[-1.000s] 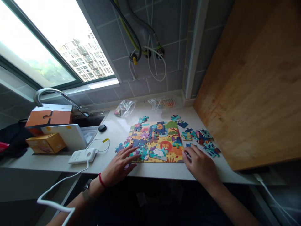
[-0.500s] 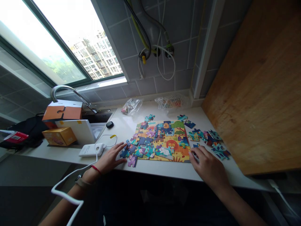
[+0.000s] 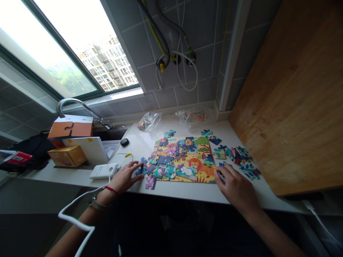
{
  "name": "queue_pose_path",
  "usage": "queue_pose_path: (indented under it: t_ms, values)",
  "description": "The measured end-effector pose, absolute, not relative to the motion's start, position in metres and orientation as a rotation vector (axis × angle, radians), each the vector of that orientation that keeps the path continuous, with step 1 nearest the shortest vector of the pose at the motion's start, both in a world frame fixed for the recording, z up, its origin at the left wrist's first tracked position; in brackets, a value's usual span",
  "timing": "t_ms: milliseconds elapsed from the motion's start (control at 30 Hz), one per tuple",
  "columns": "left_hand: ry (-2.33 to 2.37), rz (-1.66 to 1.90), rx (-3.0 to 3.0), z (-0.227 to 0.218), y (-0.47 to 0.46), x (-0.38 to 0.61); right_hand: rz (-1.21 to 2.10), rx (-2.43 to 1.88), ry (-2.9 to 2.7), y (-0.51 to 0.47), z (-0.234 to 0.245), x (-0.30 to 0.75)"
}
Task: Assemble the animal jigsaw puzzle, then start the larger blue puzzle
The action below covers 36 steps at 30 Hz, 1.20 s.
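A colourful jigsaw puzzle (image 3: 202,175) with animal pictures lies on the counter, and loose pieces are heaped over its left and middle parts. At its lower left, my left hand (image 3: 125,178) rests with thumb and fingers apart, around blue puzzle pieces (image 3: 140,170) that its fingertips reach. A purple puzzle piece (image 3: 150,182) lies just right of that thumb. My right hand (image 3: 235,187) is curled at the puzzle's lower right edge, thumb by the board's border. Whatever is between its fingers is hidden.
More loose pieces (image 3: 249,169) lie right of the puzzle, beside a wooden panel (image 3: 289,107). Two clear plastic bags (image 3: 150,120) are at the back. On the left are a white power strip (image 3: 103,171) with its cable, a small black case (image 3: 124,142), boxes (image 3: 68,156) and a faucet (image 3: 80,101).
My left hand has drawn back slightly to the left, uncovering more of the blue pieces. My right hand stays at the puzzle's right edge. The view has shifted a little.
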<state>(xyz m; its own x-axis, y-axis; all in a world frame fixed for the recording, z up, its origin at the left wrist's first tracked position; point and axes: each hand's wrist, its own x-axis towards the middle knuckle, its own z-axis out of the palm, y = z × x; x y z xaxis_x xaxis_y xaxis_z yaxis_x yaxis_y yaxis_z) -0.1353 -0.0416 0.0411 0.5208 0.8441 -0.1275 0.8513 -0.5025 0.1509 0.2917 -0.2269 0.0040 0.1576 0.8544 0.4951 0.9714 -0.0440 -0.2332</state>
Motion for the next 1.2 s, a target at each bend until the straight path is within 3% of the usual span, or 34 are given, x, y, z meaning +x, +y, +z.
queue_pose_path:
  t_ms: [733,900,1200]
  values:
    - [0.959,0.218,2.558,0.039,-0.038,-0.104,-0.289,-1.906,-1.752,-0.227,0.002,0.293]
    - [0.897,0.199,2.557,0.038,-0.035,-0.102,-0.313,-1.707,-1.762,-0.231,0.007,0.29]
    - [0.886,0.1,2.645,0.053,-0.034,-0.092,-0.078,-1.422,-2.021,-0.215,0.018,0.184]
